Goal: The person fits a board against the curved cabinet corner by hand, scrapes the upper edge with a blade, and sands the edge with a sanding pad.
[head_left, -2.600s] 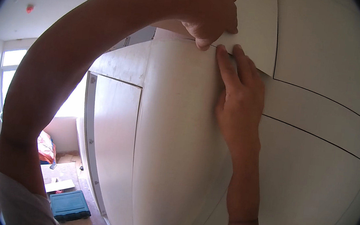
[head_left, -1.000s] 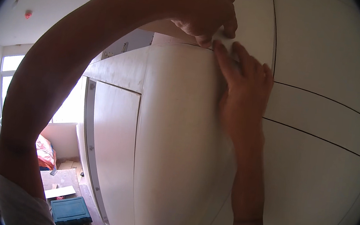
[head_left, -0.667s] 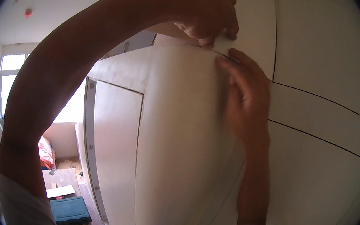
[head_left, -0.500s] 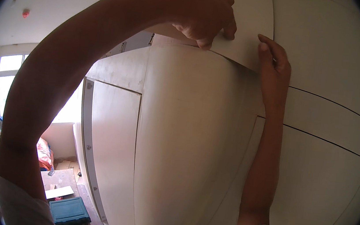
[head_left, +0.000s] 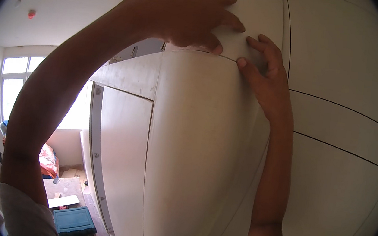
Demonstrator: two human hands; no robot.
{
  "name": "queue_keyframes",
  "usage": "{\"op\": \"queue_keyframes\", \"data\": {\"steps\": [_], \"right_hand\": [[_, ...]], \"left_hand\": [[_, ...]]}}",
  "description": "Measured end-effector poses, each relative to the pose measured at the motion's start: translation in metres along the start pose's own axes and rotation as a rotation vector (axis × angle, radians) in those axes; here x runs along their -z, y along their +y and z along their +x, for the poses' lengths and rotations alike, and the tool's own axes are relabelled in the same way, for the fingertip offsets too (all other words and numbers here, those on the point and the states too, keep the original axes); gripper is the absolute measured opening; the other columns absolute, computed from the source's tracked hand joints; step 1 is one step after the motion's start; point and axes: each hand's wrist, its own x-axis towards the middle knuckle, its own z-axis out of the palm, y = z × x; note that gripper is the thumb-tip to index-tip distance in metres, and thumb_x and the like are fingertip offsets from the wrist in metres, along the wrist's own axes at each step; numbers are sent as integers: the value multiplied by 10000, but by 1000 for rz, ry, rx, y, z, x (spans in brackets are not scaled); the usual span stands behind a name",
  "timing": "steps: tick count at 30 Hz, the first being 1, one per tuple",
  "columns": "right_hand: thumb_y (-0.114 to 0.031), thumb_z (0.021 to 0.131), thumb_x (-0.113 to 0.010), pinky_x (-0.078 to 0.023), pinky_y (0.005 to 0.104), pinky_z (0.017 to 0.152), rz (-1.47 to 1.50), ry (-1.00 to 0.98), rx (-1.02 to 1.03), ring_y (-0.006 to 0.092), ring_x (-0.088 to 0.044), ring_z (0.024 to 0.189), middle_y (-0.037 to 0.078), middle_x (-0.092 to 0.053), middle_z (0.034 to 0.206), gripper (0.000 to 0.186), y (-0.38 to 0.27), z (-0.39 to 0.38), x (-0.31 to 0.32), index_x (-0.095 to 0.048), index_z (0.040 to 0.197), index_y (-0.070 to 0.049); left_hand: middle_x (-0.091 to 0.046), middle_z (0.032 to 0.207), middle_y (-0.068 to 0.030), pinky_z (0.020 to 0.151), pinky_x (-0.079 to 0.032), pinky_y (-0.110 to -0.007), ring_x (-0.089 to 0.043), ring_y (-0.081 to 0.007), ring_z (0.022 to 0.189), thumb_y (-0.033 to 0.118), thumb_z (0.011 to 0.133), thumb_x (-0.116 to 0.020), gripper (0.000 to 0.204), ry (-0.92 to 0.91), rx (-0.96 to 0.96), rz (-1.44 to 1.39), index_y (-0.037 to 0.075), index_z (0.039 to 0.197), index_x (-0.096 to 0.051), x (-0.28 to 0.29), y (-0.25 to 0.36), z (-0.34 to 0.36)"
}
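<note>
Both hands are raised high against a tall white cabinet [head_left: 194, 156], at the top edge of its door panel. The left hand [head_left: 196, 16] comes over from the left with the arm bent in a wide arc; its fingers [head_left: 230, 22] are curled down and the tips press on the small white upper panel [head_left: 257, 14], just above the thin seam where this panel meets the door below. The right hand [head_left: 268, 78] reaches straight up from below, with the forearm along the right edge of the door. Its fingers are spread a little and lie flat on the same upper panel, and the thumb tip touches the seam, very near to the left fingertips. Neither grip is closed around anything; both hands are open and only press on the white surface of the panel.

To the right are more white cabinet doors [head_left: 341, 89], separated by dark thin gaps. Far below on the left, the floor holds a dark green tool case [head_left: 75, 221] and a flat piece of board [head_left: 63, 200] beside it. A bright window [head_left: 13, 84] is in the left wall, with an orange-red bundle [head_left: 46, 160] under it.
</note>
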Motion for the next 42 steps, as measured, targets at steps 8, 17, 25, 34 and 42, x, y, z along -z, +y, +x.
{"op": "queue_keyframes", "data": {"steps": [8, 17, 25, 34, 42], "right_hand": [[-345, 895, -762, -406, 435, 1151, -62, -22, -16, 305, -411, 1460, 114, -417, 1559, 547, -12, 3, 3, -609, 1367, -117], [-376, 877, -773, -429, 432, 1125, 16, -62, -11, 305, -446, 1415, 124, -444, 1508, 614, -11, 7, 2, -568, 1384, -96], [-504, 793, -815, -470, 468, 1085, -18, -41, -134, 365, -454, 1394, 180, -406, 1508, 853, -35, 11, -11, -476, 1447, -74], [-501, 773, -827, -498, 475, 1053, -58, -97, -106, 380, -477, 1365, 213, -409, 1478, 887, -36, 14, -3, -465, 1453, -61], [-490, 764, -816, -514, 477, 1022, 114, -50, -235, 400, -478, 1350, 229, -382, 1490, 870, -26, 26, -6, -482, 1434, -45]], "left_hand": [[-65, 1666, -356, 1252, -186, -589, -48, -493, 1565, 437, 1036, -579, 708, 9, 103, -151, 85, 1600, -337, -24, -12, -3], [-289, 1665, -193, 1179, -397, -478, -268, -364, 1539, 350, 940, -724, 682, 376, 71, -96, 244, 1562, -462, -48, -32, -9], [-7, 1677, -336, 1253, -169, -608, 31, -469, 1573, 483, 1026, -581, 826, 161, 172, -97, 117, 1648, -181, -55, -41, -4], [-16, 1682, -320, 1253, -181, -611, 26, -451, 1577, 487, 1026, -576, 815, 214, 158, -141, 123, 1647, -193, -44, -31, -6], [-20, 1687, -308, 1254, -177, -619, 26, -442, 1579, 497, 1013, -599, 845, 275, 163, -107, 135, 1652, -180, -70, -40, 2]]}}
